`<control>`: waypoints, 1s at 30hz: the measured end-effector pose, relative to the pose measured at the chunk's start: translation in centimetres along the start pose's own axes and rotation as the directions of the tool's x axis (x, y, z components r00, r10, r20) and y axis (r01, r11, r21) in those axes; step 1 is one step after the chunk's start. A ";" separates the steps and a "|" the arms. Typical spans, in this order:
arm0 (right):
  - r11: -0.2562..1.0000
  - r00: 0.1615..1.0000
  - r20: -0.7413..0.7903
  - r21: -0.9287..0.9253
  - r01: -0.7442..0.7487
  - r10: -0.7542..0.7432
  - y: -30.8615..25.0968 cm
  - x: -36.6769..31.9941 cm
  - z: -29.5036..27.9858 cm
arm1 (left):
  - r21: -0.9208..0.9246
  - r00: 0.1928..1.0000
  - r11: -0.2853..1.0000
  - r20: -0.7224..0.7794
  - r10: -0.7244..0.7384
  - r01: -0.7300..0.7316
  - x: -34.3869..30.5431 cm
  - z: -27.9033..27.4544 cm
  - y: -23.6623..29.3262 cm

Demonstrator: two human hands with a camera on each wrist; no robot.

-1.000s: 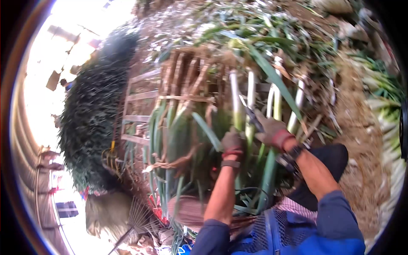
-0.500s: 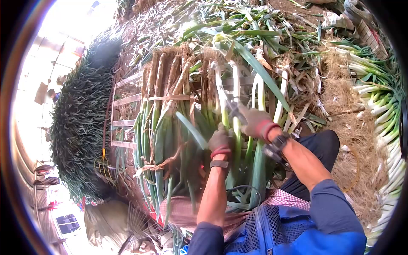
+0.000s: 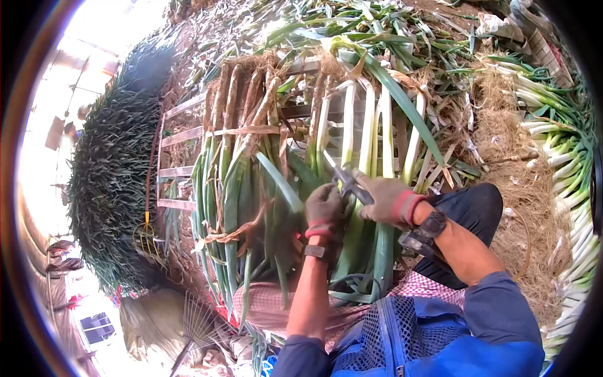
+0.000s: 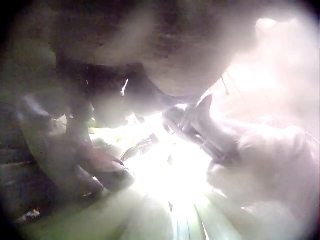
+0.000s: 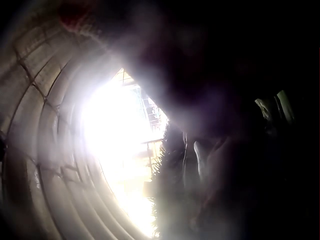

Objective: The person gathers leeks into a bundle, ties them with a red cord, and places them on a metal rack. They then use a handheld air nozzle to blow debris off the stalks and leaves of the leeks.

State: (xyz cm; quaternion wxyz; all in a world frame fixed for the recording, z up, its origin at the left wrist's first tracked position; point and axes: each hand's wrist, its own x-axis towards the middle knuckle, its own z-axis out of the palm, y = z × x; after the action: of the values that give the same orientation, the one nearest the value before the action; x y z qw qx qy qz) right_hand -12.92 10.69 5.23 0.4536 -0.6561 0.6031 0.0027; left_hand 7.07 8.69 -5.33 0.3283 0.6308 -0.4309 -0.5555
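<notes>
A row of white-stemmed leeks (image 3: pixel 348 125) lies in front of the person, roots away from the body. My gloved left hand (image 3: pixel 323 206), fingers curled, grips one leek on its green part. Close beside it, my gloved right hand (image 3: pixel 391 198) holds a dark handheld tool (image 3: pixel 359 190) with a slim pale tip, angled across the stems. In the left wrist view the tool (image 4: pixel 197 132) and right glove (image 4: pixel 270 162) show through strong glare, over green leaves (image 4: pixel 185 222). The right wrist view is mostly dark.
To the left, a tied leek bundle (image 3: pixel 235 182) lies on a slatted frame (image 3: pixel 179 171). Beyond stands a tall leek pile (image 3: pixel 116 169), with a wire rake (image 3: pixel 200 317) below. Trimmed leeks (image 3: pixel 568 182) line the far right beside dry roots (image 3: pixel 496 144). Leaf scraps (image 3: pixel 402 47) cover the ground ahead.
The right hand and its tool have come down the stems, closer to the left hand. The left hand stays low on the leeks. The head view has shifted slightly.
</notes>
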 end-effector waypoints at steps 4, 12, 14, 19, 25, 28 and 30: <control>0.997 0.998 -0.040 -0.054 -0.057 0.055 -1.1 0.7 0.6 | 0.223 0.971 0.957 -0.107 0.215 -0.188 2.7 -2.2 -3.1; 0.987 0.968 -0.197 -0.020 -0.161 0.154 -0.3 6.5 -2.4 | 0.492 0.853 0.795 -0.177 0.491 -0.355 4.5 -2.4 -0.4; 0.984 0.953 -0.255 -0.027 -0.177 0.165 0.2 8.9 -3.8 | 0.552 0.846 0.745 -0.127 0.518 -0.373 5.5 -2.5 -0.5; 0.982 0.907 -0.396 -0.062 -0.179 0.140 2.3 15.0 -6.7 | 0.665 0.914 0.687 -0.017 0.405 -0.292 7.2 -2.6 1.4; 0.987 0.911 -0.389 -0.012 -0.157 0.140 2.3 14.2 -6.6 | 0.751 0.902 0.600 -0.013 0.432 -0.277 10.2 -1.2 2.5; 0.983 0.938 -0.301 0.122 -0.140 0.171 1.9 11.4 -6.2 | 0.828 0.935 0.534 -0.034 0.353 -0.171 10.8 -0.7 3.0; 0.982 0.949 -0.273 0.144 -0.121 0.157 1.9 9.8 -4.9 | 0.852 0.987 0.519 -0.012 0.161 -0.075 11.0 -1.2 3.4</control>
State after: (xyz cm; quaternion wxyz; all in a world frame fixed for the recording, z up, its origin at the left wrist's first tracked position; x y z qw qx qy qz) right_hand -14.46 0.29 1.63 0.4019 -0.5757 0.7054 -0.0970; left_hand 7.77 -2.79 -6.68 0.0362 0.7040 -0.6730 -0.2239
